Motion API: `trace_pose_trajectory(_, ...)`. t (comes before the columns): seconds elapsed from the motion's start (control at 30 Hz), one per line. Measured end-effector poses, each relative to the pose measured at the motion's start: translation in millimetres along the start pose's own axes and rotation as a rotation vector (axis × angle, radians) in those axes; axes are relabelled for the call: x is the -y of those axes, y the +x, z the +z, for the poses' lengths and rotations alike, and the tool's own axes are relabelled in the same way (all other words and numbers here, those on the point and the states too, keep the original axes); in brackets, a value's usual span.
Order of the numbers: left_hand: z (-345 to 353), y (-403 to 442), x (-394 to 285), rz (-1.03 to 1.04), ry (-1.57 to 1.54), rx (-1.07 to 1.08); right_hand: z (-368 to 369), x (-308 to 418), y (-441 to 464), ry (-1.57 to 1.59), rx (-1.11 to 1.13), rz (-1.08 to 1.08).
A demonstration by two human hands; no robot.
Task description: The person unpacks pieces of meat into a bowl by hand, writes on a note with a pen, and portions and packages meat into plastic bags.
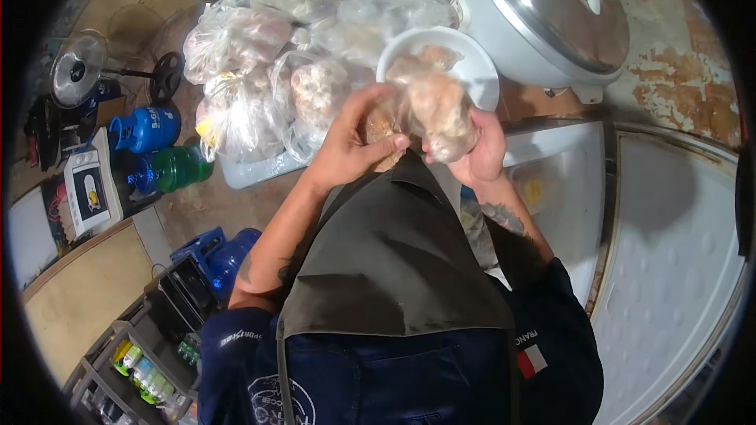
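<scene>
In front of my chest, my right hand [482,149] cups a clear plastic bag of pale pinkish food [442,114], perhaps frozen meat. My left hand [356,140] is closed on a smaller plastic bag of brownish food [383,127], its thumb pressed across the front. The two bags are side by side, and motion blurs their upper ends. Just beyond them is a white bowl [482,63] with a brownish piece [439,57] in it, partly hidden by the right-hand bag.
Several knotted plastic bags [236,39] of food crowd the surface ahead and left. A large rice cooker [543,16] stands at the back right. At my right is an open chest freezer [579,189] with its lid [669,252]. A blue gas cylinder [150,127] stands left.
</scene>
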State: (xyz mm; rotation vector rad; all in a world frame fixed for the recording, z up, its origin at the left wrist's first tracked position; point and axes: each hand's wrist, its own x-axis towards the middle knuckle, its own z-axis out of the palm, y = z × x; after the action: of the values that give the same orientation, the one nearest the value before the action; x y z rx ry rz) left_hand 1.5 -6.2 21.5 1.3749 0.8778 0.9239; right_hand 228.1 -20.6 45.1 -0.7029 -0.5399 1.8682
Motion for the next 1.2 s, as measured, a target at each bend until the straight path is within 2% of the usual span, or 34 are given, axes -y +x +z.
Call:
trace_pose_trajectory(0.03, 1.4, 0.3, -2.7, -0.031, 0.004, -0.003, -1.6, 2.6, -1.4, 0.136, 0.059, 0.073)
trace_pose_trajectory(0.07, 3.4, 0.2, -6.6, -0.058, -0.057, -0.001, 1.3, -1.3, -1.5, 0.108, -0.043, 0.038)
trace_pose_trajectory(0.17, 5.1, 0.6, -17.0, -0.132, -0.191, 0.011, -16.3, -6.4, 0.7, 0.272, 0.116, 0.044)
trace_pose_trajectory(0.27, 4.7, 0.0, -18.2, -0.172, -0.226, 0.02, -17.6, -7.9, 3.7, 0.139, 0.206, -0.052)
trace_pose_trajectory(0.37, 9.0, -0.3, -16.6, -0.126, -0.166, 0.03, -2.9, -19.1, 3.0, 0.163, -0.287, -0.118)
trace_pose_trajectory(0.43, 15.7, -0.3, -15.7, -0.046, -0.049, 0.074, -8.9, -34.1, 5.9, 0.125, -0.282, -0.101)
trace_pose_trajectory(0.53, 32.3, 2.3, -24.5, -0.113, -0.097, -0.101, 8.6, -38.0, 15.2, 0.007, -0.329, -0.186)
trace_pose_trajectory(0.57, 29.9, 1.7, -28.9, -0.097, 0.061, -0.127, 14.6, -36.4, 17.8, -0.042, -0.356, -0.233)
trace_pose_trajectory(0.6, 26.7, 0.9, -33.5, -0.081, 0.218, -0.151, 10.9, -34.7, 18.6, -0.101, -0.256, -0.263)
trace_pose_trajectory(0.63, 25.0, 0.4, -37.6, -0.067, 0.374, -0.174, 7.9, -30.9, 15.5, -0.032, -0.196, -0.243)
trace_pose_trajectory(0.7, 25.9, 1.3, -44.3, 0.038, 0.5, -0.169, 6.7, -23.9, 9.9, 0.105, -0.074, -0.198)
trace_pose_trajectory(0.8, 26.6, 2.9, -45.5, 0.13, 0.59, -0.156, 10.2, -26.0, 14.8, -0.236, -0.143, -0.269)
trace_pose_trajectory(0.83, 26.8, 3.4, -45.2, 0.151, 0.602, -0.152, 5.4, -23.8, 14.8, -0.157, -0.142, -0.212)
trace_pose_trajectory(0.9, 26.9, 3.2, -40.7, 0.101, 0.48, -0.163, -4.6, -17.9, 15.1, 0.002, -0.134, -0.099)
trace_pose_trajectory(1.0, 26.1, 1.3, -41.2, 0.058, 0.442, -0.15, -1.1, -18.6, 12.3, 0.044, -0.131, -0.108)
trace_pose_trajectory(1.03, 25.5, 0.4, -41.9, 0.047, 0.454, -0.141, -0.9, -20.6, 13.4, 0.024, -0.127, -0.134)
trace_pose_trajectory(1.13, 22.0, 1.8, -7.9, 0.083, 0.214, -0.147, 1.2, -22.9, 16.4, -0.007, -0.135, -0.208)
trace_pose_trajectory(1.2, 18.2, 1.9, -7.5, 0.0, 0.03, -0.162, 6.5, -19.1, 16.4, 0.015, -0.17, -0.251)
